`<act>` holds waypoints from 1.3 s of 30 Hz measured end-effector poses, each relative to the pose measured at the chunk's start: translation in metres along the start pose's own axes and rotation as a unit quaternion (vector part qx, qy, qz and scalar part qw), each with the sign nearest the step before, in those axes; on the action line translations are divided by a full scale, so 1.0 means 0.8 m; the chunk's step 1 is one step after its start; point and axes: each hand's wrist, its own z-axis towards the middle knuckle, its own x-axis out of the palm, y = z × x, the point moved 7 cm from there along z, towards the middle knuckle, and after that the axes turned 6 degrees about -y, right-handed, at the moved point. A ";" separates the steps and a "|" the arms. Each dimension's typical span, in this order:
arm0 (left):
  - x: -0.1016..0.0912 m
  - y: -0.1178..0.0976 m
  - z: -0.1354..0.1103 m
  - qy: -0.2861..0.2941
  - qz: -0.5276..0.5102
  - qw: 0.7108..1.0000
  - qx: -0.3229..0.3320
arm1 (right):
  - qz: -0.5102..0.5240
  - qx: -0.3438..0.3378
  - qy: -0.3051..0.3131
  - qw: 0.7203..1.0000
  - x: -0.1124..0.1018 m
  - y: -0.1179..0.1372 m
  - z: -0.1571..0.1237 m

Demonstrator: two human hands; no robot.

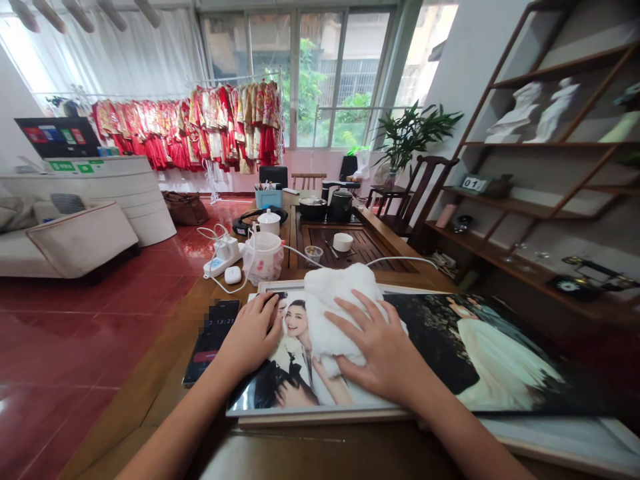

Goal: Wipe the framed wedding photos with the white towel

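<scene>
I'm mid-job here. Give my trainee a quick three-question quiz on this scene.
1. Which hand rests on the white cloth?
2. True or false: the phone lies to the right of the framed wedding photo.
3. What hangs from the clothes rack by the window?
A) bath towels
B) red and gold garments
C) raincoats

Key:
1. The right hand; the left hand lies on the photo.
2. False: it lies to the left.
3. B
</scene>
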 end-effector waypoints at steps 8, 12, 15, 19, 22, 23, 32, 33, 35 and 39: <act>-0.002 -0.002 0.000 0.000 -0.004 1.000 0.019 | 0.052 -0.112 0.030 0.992 -0.004 0.037 -0.006; -0.003 -0.002 0.000 0.001 -0.001 1.000 0.013 | 0.056 -0.097 0.036 0.993 -0.004 0.033 -0.004; -0.002 -0.002 -0.001 0.009 0.007 1.000 -0.006 | 0.037 -0.046 0.026 0.998 -0.004 0.019 -0.001; -0.002 0.001 -0.004 0.024 0.016 0.998 -0.054 | 0.027 -0.026 0.018 0.999 -0.003 0.012 0.001; 0.000 0.004 -0.006 0.039 -0.008 0.996 -0.083 | 0.024 -0.032 0.015 0.999 -0.003 0.013 0.000; 0.001 0.004 -0.006 0.044 -0.018 0.995 -0.088 | 0.024 -0.034 0.014 0.999 -0.003 0.013 0.000; 0.003 0.005 -0.005 0.048 -0.035 0.994 -0.092 | 0.022 -0.041 0.008 0.999 -0.004 0.014 0.000; 0.003 0.004 -0.005 0.046 -0.028 0.995 -0.086 | 0.021 -0.042 0.009 0.999 -0.004 0.014 -0.001; 0.002 0.003 -0.004 0.043 -0.016 0.996 -0.074 | 0.019 -0.045 0.010 0.999 -0.003 0.014 -0.001; 0.001 0.002 -0.003 0.035 -0.013 0.998 -0.050 | 0.025 -0.065 0.012 0.998 -0.004 0.018 -0.002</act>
